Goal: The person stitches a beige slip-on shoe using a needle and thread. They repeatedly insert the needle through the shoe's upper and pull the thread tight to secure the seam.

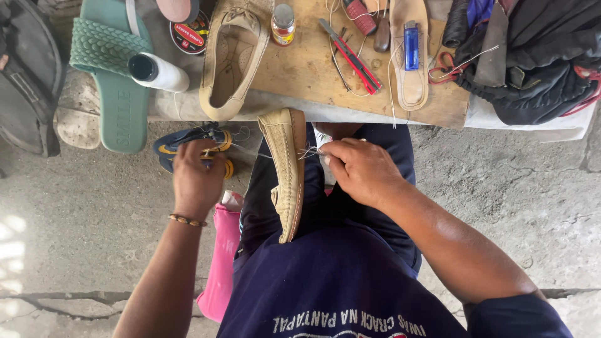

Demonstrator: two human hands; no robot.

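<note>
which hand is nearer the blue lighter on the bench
Right. The right hand pinches thread at the tan shoe, below and a little left of the blue lighter. The left hand is much farther left.

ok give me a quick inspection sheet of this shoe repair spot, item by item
surface: wooden board, worn, crowded with tools
job's things: tan shoe on its side across the lap, thread running from it
clutter: second tan shoe, green sandal, white spool, small jar, red cutter, blue lighter, insole
grippers: left hand pulls thread taut; right hand pinches at the shoe's edge
cables: nothing seen
surroundings: cracked concrete floor, black bag, pink object
</note>
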